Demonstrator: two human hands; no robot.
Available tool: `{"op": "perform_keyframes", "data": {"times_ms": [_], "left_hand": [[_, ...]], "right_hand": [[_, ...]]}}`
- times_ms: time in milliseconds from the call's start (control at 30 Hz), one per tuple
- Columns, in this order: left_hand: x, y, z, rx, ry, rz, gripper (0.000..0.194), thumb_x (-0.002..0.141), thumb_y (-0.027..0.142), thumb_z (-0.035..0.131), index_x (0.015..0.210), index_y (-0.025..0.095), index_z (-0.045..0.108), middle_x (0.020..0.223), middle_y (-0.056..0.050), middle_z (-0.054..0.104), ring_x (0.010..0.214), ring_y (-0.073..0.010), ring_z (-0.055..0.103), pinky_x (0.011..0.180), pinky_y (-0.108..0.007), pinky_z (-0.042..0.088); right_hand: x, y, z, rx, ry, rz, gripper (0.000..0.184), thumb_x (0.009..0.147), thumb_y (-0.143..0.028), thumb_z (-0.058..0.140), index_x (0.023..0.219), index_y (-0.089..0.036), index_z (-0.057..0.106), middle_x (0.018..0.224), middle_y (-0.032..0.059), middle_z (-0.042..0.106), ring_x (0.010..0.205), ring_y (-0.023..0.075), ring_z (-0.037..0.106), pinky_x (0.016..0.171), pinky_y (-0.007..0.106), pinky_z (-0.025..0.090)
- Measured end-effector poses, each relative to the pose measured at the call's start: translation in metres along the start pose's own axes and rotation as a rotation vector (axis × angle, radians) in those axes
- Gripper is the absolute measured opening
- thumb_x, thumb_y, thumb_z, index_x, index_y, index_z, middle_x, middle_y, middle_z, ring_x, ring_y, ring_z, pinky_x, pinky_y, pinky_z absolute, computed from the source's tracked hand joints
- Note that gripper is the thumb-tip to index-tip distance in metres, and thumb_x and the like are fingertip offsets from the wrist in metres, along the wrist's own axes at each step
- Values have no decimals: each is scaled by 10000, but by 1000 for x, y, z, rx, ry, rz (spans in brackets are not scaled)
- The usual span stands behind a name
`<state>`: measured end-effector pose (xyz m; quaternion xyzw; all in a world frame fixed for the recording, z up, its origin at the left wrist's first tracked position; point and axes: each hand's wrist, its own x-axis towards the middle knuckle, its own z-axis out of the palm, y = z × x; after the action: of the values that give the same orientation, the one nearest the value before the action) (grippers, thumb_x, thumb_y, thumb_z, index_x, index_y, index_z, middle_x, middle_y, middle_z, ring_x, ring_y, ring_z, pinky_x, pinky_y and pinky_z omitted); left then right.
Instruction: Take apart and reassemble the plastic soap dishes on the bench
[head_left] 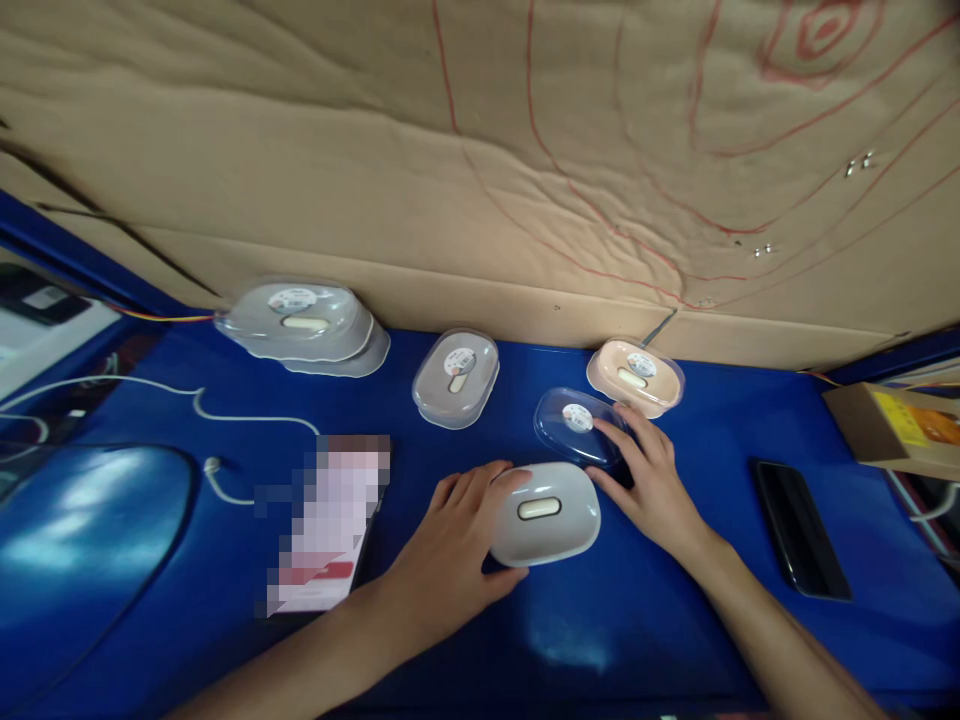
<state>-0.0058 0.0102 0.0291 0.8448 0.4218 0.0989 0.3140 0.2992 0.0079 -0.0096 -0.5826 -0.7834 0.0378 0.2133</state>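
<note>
A grey oval soap-box base (547,512) lies on the blue table (660,610) in front of me. My left hand (457,545) grips its left end, thumb below and fingers over the top. My right hand (649,475) rests its fingers on the edge of a clear lid (574,425) with a round sticker, just behind the base. A closed pink soap box (636,375) stands behind that hand. A closed grey soap box (455,377) sits further left.
A stack of clear-lidded boxes (304,325) lies at the back left by a white cable (225,415). A pixelated booklet (326,520) is left of my hand, a black phone (801,527) at the right, a cardboard box (892,425) beyond it. Cardboard sheeting (480,150) walls the back.
</note>
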Motion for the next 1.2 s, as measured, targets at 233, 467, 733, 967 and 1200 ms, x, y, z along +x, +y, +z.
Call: {"op": "perform_keyframes", "data": {"times_ms": [233, 467, 733, 967, 1200], "left_hand": [[0, -4, 2, -50, 30, 23, 888, 752, 134, 849, 1516, 258, 414, 1535, -142, 556, 1408, -381, 538, 1156, -588, 431], [1, -10, 4, -202, 101, -40, 957, 786, 196, 838, 1580, 278, 310, 1602, -143, 497, 1487, -376, 473, 1216, -599, 403], [5, -11, -2, -502, 49, -183, 1065, 784, 361, 876, 1608, 287, 207, 1620, -178, 426, 1501, -387, 454, 1243, -626, 364], [6, -4, -8, -745, -46, -206, 1101, 764, 382, 905, 1596, 317, 187, 1536, -157, 526, 1435, -366, 539, 1221, -582, 394], [5, -4, -9, -787, -92, -224, 1058, 763, 389, 904, 1577, 314, 232, 1500, -156, 533, 1380, -347, 574, 1204, -590, 392]], "right_hand": [[0, 3, -1, 155, 19, 121, 528, 1087, -438, 547, 1593, -337, 436, 1641, 121, 483, 1509, 340, 479, 1205, 598, 443], [-11, -14, -16, 449, -37, -32, 522, 1112, -447, 470, 1616, -327, 408, 1669, 97, 457, 1546, 300, 442, 1236, 515, 445], [-16, -21, -18, 379, -49, -210, 575, 1122, -471, 420, 1661, -295, 325, 1697, 137, 400, 1562, 318, 413, 1219, 540, 460], [-17, -20, -14, 429, -94, -255, 565, 1122, -537, 381, 1626, -282, 370, 1649, 156, 450, 1520, 316, 456, 1188, 544, 464], [-15, -21, -14, 417, -99, -261, 650, 1089, -671, 314, 1584, -261, 409, 1540, 165, 578, 1425, 326, 556, 1124, 545, 496]]}}
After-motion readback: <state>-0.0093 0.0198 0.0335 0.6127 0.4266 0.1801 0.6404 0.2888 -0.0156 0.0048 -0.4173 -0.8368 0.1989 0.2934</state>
